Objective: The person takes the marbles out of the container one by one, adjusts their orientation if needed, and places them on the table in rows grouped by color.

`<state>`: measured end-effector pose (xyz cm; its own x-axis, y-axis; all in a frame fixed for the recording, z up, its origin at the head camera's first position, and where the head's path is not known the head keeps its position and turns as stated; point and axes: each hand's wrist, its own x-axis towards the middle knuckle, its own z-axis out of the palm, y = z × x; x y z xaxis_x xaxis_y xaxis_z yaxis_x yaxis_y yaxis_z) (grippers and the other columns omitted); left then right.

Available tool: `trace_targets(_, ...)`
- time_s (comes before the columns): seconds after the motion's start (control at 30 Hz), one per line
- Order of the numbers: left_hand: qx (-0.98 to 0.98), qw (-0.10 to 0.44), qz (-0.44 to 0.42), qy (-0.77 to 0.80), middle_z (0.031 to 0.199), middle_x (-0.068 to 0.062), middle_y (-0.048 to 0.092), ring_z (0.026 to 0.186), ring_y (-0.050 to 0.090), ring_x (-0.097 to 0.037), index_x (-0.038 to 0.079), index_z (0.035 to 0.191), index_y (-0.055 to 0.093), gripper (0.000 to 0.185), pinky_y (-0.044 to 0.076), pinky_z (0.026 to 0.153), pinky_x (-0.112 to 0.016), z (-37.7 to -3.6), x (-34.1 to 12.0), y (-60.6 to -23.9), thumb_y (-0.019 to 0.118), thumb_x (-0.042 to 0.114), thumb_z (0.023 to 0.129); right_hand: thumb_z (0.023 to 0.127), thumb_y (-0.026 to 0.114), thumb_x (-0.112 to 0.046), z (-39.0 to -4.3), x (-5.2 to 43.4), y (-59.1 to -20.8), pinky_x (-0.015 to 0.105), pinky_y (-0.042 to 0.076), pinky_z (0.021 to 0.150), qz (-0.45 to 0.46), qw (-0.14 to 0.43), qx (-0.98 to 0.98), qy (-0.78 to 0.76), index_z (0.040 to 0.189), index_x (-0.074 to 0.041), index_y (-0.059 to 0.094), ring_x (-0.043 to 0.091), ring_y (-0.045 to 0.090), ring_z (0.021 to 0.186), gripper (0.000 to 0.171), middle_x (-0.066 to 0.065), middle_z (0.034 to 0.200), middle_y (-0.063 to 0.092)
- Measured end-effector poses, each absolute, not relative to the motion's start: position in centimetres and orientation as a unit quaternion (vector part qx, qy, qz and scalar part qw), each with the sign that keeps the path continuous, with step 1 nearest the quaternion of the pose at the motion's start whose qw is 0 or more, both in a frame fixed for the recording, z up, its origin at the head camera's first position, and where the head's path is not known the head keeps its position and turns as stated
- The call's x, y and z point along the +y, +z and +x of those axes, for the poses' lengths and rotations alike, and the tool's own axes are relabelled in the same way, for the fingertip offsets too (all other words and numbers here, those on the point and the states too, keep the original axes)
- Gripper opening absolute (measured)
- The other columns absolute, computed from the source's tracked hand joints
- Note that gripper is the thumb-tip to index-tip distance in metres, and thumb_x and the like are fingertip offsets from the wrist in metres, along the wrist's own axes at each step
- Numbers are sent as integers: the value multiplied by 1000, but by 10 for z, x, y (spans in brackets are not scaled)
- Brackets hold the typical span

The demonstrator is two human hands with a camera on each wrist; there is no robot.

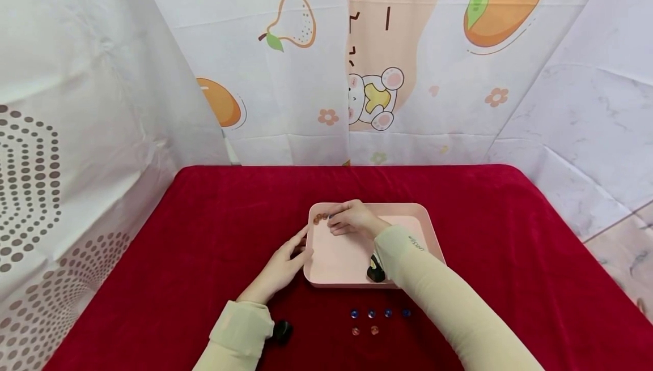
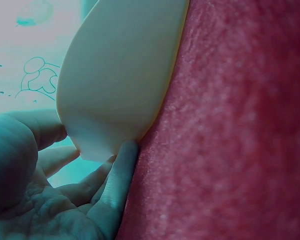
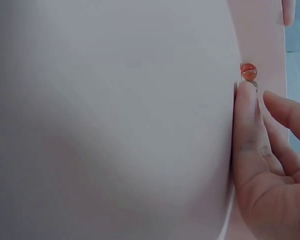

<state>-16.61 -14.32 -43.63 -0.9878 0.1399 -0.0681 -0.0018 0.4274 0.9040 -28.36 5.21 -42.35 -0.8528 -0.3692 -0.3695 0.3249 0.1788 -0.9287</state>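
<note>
A pink tray [image 1: 423, 218] sits on a red cloth-covered table [image 1: 204, 218]. My right hand [image 1: 334, 221] reaches into the tray's far left corner, beside a short row of orange beads [image 1: 320, 218]. In the right wrist view its thumb and finger [image 3: 255, 92] pinch a small dark bead just below an orange bead [image 3: 248, 71] on the tray floor [image 3: 115, 125]. My left hand [image 1: 285, 263] lies with straight fingers against the tray's left edge. In the left wrist view those fingers [image 2: 122, 170] touch the tray's outer corner [image 2: 120, 65] and hold nothing.
On the cloth in front of the tray lies a row of several blue beads [image 1: 380, 313], with two orange beads [image 1: 364, 331] below them. Black wrist cameras [image 1: 281, 331] sit on both arms. Printed white curtains close in the back and sides; the table's right edge drops to a tiled floor.
</note>
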Motion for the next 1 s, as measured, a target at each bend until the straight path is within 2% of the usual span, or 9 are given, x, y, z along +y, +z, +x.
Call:
trace_targets(0.13, 843, 65, 41, 532, 134, -12, 58, 123, 56, -28, 16, 154, 38, 57, 44, 103, -46, -166, -143, -437, 58, 16, 100, 91, 61, 9, -282, 50, -423, 32, 60, 69, -14, 264, 722, -640, 124, 12, 61, 14, 71, 66, 34, 25, 102, 73)
trace_targets(0.37, 842, 71, 40, 534, 135, -11, 58, 124, 56, -28, 18, 154, 38, 57, 44, 103, -45, -165, -144, -437, 58, 18, 101, 91, 62, 8, -280, 47, -422, 31, 60, 68, -1, 259, 734, -627, 119, 16, 61, 12, 69, 62, 30, 20, 88, 74)
trace_targets(0.7, 843, 66, 56, 532, 135, -14, 58, 123, 57, -30, 14, 154, 38, 57, 45, 102, -44, -164, -145, -435, 58, 17, 100, 89, 67, 4, -277, 41, -419, 27, 59, 60, -2, 239, 757, -608, 111, 16, 66, 9, 64, 54, 24, 13, 77, 72)
trace_targets(1.0, 841, 65, 52, 535, 134, -13, 59, 122, 57, -28, 15, 154, 38, 57, 45, 101, -44, -164, -144, -435, 58, 17, 100, 89, 68, 3, -278, 39, -423, 27, 58, 58, -6, 224, 764, -605, 108, 14, 68, 9, 63, 50, 22, 7, 68, 68)
